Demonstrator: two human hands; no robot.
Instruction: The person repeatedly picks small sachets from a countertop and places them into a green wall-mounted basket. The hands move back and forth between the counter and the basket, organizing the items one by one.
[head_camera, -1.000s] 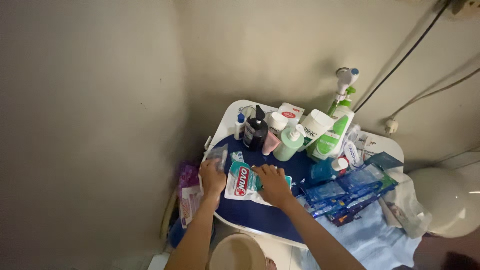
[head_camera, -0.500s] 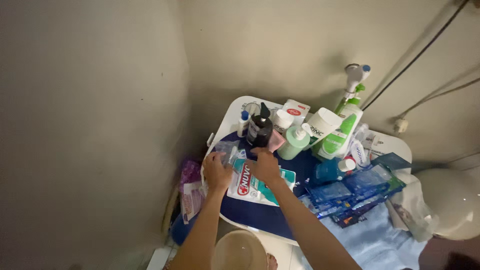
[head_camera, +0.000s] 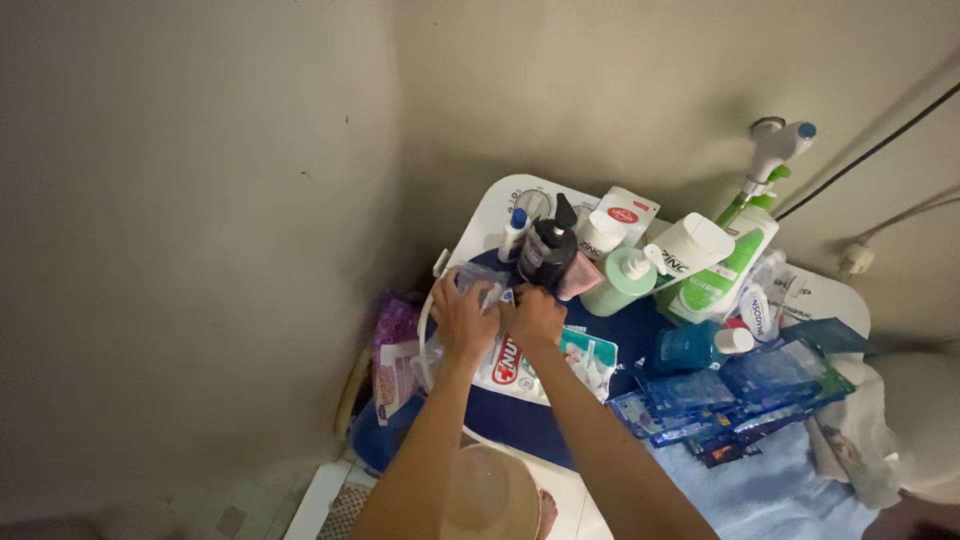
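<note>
**Both hands on a clear packet at the left edge of a crowded blue-topped surface**

Largest first: beige wall (head_camera: 200, 200) fills the left and top. Below it, a white appliance top with a dark blue lid (head_camera: 520, 420), packed with toiletries. Light blue towel (head_camera: 760, 490) lies at lower right, partly under a fan of blue sachets (head_camera: 740, 385). Round tan basin (head_camera: 490, 495) sits below the lid's near edge.

Back row, left to right: small blue-capped bottle (head_camera: 513, 233), black pump bottle (head_camera: 549, 252), pale green pump bottle (head_camera: 622, 280), white tube (head_camera: 680, 255), green-and-white refill pouch (head_camera: 722, 275). Teal bottle with white cap (head_camera: 700, 347) lies on its side near the sachets. White tap (head_camera: 775, 140) on the wall above the pouch.

White-and-teal refill pouch (head_camera: 545, 365) lies flat on the lid, partly under the hands. Purple packets (head_camera: 395, 350) hang off the left side.

Left hand (head_camera: 463, 322) and right hand (head_camera: 537, 315) are side by side, just in front of the black pump bottle. Both sets of fingers are curled onto a small clear plastic packet (head_camera: 478, 283), pinching it between them at the lid's left edge, above the white-and-teal pouch. Packet contents: cannot tell.
</note>
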